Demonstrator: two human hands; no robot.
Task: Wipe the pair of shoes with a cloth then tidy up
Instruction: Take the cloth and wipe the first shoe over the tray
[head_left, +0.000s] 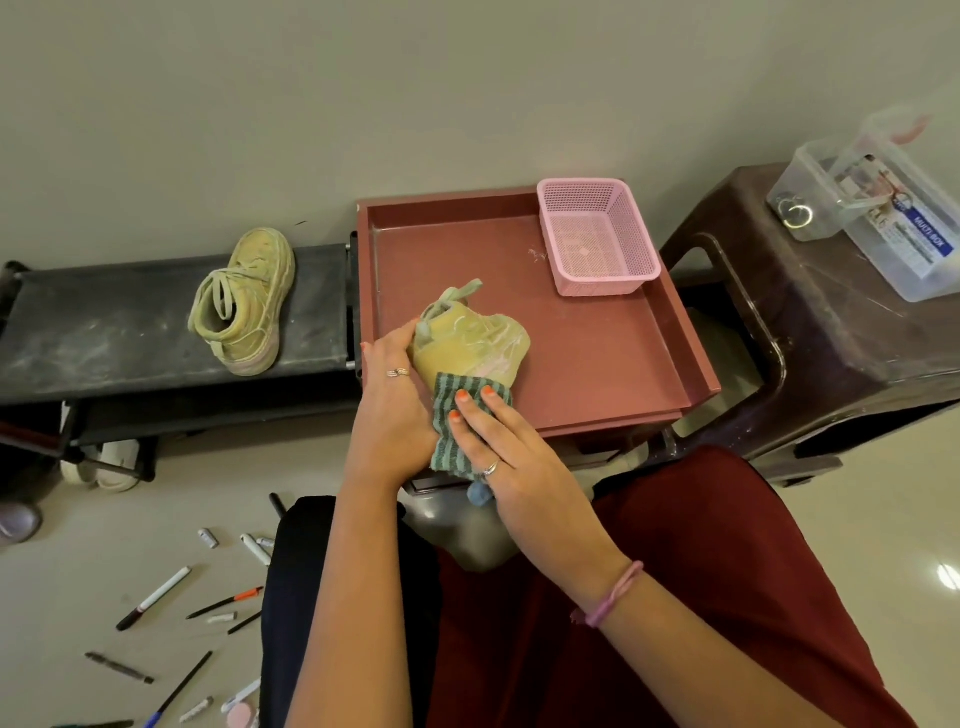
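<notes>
Head view, looking straight down, and the left hand (387, 410) has its fingers wrapped round the heel end of a yellow shoe (470, 345), holding it over the near part of a red tray (613, 364). The right hand (511, 457) lies flat-fingered on a green striped cloth (452, 431), pressing it against the shoe's near side, fingers straight, not curled. The cloth hangs down from under those fingers, between the two hands, past the tray's near edge.

Beyond the held shoe, at the tray's far right corner, sits a pink basket (597, 236), well apart from the hands. A pale lace end sticks up from the shoe toward it.

Off to the left of the gripping hand, the second shoe (244, 301) lies on its side on a dark bench (104, 322), laces loose, well clear of the tray. Under that bench, a pale pair of footwear shows on the floor.

Right of the wiping hand stands a brown stool (831, 322), carrying a clear box (883, 208) with a blue label.

Down near the left forearm, pens (156, 597) and markers lie scattered over the floor. A red garment (701, 597) covers the lap under the right arm.
</notes>
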